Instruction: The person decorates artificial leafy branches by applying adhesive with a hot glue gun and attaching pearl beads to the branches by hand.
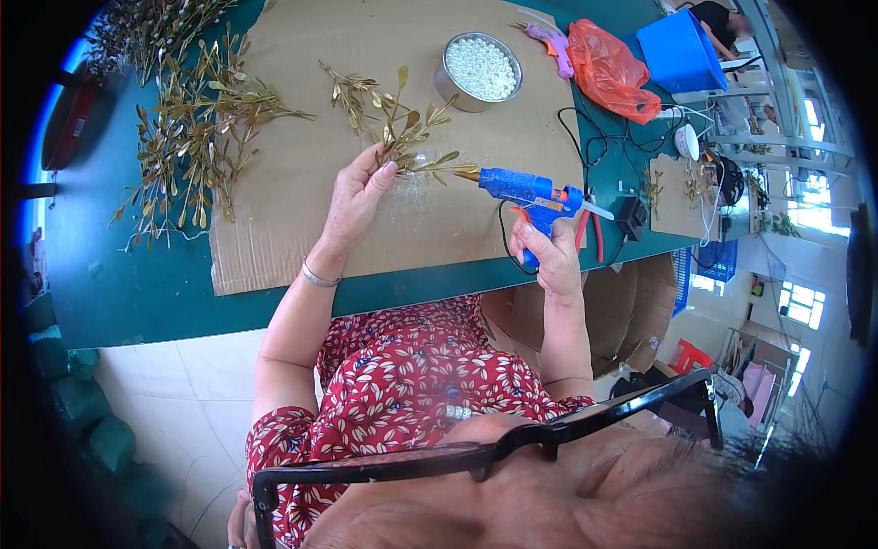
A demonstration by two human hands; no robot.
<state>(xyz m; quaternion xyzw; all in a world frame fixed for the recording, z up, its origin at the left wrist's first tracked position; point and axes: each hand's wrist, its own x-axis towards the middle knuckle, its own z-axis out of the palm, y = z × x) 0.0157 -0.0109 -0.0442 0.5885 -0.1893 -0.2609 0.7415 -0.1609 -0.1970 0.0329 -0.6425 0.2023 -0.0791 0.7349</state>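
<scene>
Between the thumb and fingers of my left hand (357,197) is a gold artificial leaf sprig (416,133), its leaves fanning up and to the right over the cardboard. My right hand (551,256) is wrapped round the grip of a blue hot glue gun (526,188). The gun's brass nozzle points left and reaches the tip of the sprig's lower right leaves; whether they touch I cannot tell. A white glue stick (599,209) pokes out of its back. Beyond the sprig stands a round metal bowl (455,89) of white pearl beads (480,66). A smaller gold sprig (350,94) lies just behind my left hand.
Cardboard (283,220) covers much of the green table (119,302). Gold sprigs (197,137) are heaped at the left. At the right lie a purple glue gun (555,48), a red plastic bag (608,73), a blue bin (681,53), red-handled pliers (599,236) and black cables (594,139).
</scene>
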